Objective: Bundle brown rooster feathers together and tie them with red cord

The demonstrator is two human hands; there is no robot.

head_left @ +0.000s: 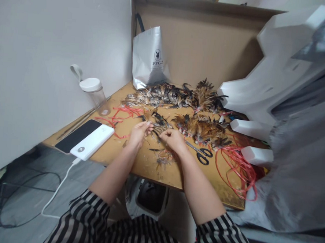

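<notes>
My left hand [139, 133] is closed in a pinch, with a small tuft of brown feathers [149, 114] rising from its fingertips. Close beside it, my right hand [174, 139] also pinches; what lies between its fingers is too small to make out. Loose dark and brown feathers [162, 122] lie just beyond both hands. To the right of them is a row of golden-brown feather bunches [203, 129], and a longer heap of mottled feathers [164, 96] stretches behind. Black-handled scissors [203, 155] rest by my right wrist.
Red plastic strips [239, 170] lie tangled at the right, more red strips [127, 112] at the left. A white power bank [92, 142], a dark phone [77, 136] and a clear bottle [94, 91] stand left. Behind are a silver bag [148, 58] and white foam [264, 80].
</notes>
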